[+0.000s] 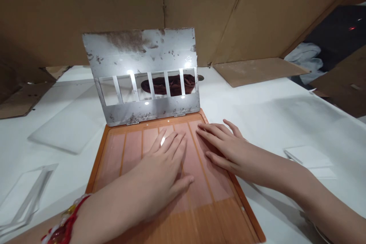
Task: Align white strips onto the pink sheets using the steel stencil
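An orange-brown board [211,223] with a raised rim lies in front of me, and a pinkish translucent sheet [114,152] marked with lengthwise strips covers much of it. Flat on the sheet's middle rests my left hand [166,164], fingers spread. My right hand [223,145] lies at the sheet's right side, its fingers stretched out and touching it. Neither hand grips anything. Hinged to the board's far edge, a metal plate [120,61] with a row of rectangular windows stands raised and leaning back. Dark smudges mark the plate.
Behind the plate, a dark red cloth [174,85] shows through its windows. Clear plastic pieces [28,190] lie on the white table at left, near a large translucent sheet [68,122]. White flat pieces [310,158] sit at right. Cardboard [214,11] walls off the back.
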`<state>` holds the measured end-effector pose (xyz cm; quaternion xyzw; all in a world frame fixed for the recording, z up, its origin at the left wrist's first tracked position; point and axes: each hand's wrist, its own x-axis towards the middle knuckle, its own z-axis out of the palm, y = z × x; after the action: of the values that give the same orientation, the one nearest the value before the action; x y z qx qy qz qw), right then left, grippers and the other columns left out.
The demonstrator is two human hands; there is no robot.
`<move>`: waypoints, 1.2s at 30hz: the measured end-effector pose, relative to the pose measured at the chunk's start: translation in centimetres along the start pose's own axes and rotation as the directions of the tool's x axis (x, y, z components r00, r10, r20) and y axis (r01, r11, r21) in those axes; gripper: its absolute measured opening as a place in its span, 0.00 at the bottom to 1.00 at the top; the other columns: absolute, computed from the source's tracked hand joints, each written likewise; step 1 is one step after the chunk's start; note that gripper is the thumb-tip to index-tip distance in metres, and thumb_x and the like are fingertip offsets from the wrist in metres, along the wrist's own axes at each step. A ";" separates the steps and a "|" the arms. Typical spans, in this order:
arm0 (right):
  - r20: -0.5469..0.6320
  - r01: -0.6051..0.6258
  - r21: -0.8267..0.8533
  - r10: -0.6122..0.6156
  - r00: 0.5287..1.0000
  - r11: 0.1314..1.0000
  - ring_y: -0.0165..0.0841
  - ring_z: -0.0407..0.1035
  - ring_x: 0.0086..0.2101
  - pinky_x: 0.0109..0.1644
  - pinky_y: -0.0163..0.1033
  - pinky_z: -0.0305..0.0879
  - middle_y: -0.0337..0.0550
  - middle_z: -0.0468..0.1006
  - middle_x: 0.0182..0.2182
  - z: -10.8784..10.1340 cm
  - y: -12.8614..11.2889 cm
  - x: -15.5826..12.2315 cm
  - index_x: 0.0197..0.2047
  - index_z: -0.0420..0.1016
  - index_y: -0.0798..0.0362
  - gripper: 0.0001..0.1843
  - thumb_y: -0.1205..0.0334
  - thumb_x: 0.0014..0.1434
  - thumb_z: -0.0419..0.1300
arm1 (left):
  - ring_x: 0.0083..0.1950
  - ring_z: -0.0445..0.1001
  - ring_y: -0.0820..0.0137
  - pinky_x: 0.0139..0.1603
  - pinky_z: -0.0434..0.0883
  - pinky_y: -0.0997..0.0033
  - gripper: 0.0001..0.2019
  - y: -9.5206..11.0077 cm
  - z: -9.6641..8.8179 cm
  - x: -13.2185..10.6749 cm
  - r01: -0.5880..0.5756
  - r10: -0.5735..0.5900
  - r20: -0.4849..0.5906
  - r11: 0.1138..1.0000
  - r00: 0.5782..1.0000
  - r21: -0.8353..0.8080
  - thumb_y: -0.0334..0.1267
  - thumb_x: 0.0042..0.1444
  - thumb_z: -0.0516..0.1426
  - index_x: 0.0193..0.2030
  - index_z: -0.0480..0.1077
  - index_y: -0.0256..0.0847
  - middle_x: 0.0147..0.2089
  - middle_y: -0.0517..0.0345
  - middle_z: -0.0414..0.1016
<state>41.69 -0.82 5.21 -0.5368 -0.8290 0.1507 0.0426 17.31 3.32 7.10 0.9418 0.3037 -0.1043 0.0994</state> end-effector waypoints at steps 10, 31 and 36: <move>0.010 -0.005 -0.001 0.005 1.000 1.000 0.46 0.57 0.72 0.78 0.72 0.42 0.51 0.63 0.75 0.0 0.0 0.0 0.78 0.56 0.49 0.30 0.57 0.76 0.46 | 0.76 0.62 0.40 0.75 0.62 0.37 0.35 -0.1 0.2 -0.3 0.001 -0.001 -0.026 1.000 1.000 -0.013 0.53 0.71 0.53 0.75 0.59 0.30 0.76 0.30 0.62; 0.050 -0.041 0.017 0.040 0.998 0.999 0.44 0.54 0.74 0.79 0.71 0.36 0.51 0.60 0.76 0.0 0.1 0.0 0.78 0.54 0.53 0.31 0.53 0.77 0.44 | 0.78 0.60 0.41 0.75 0.62 0.38 0.36 -0.1 -0.1 0.0 0.007 -0.006 0.008 0.999 1.000 -0.035 0.52 0.71 0.55 0.77 0.57 0.29 0.78 0.31 0.59; 0.039 -0.036 0.018 0.035 0.999 0.999 0.44 0.56 0.73 0.79 0.72 0.37 0.50 0.61 0.76 -0.1 0.1 0.0 0.78 0.54 0.53 0.31 0.54 0.76 0.44 | 0.76 0.63 0.41 0.72 0.65 0.39 0.35 -0.2 0.3 -0.3 -0.017 0.016 -0.051 1.000 0.999 -0.024 0.55 0.71 0.53 0.75 0.60 0.31 0.75 0.32 0.63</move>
<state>41.76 -0.74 5.31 -0.5479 -0.8187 0.1697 0.0288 16.89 3.28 6.89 0.9454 0.2996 -0.0758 0.1039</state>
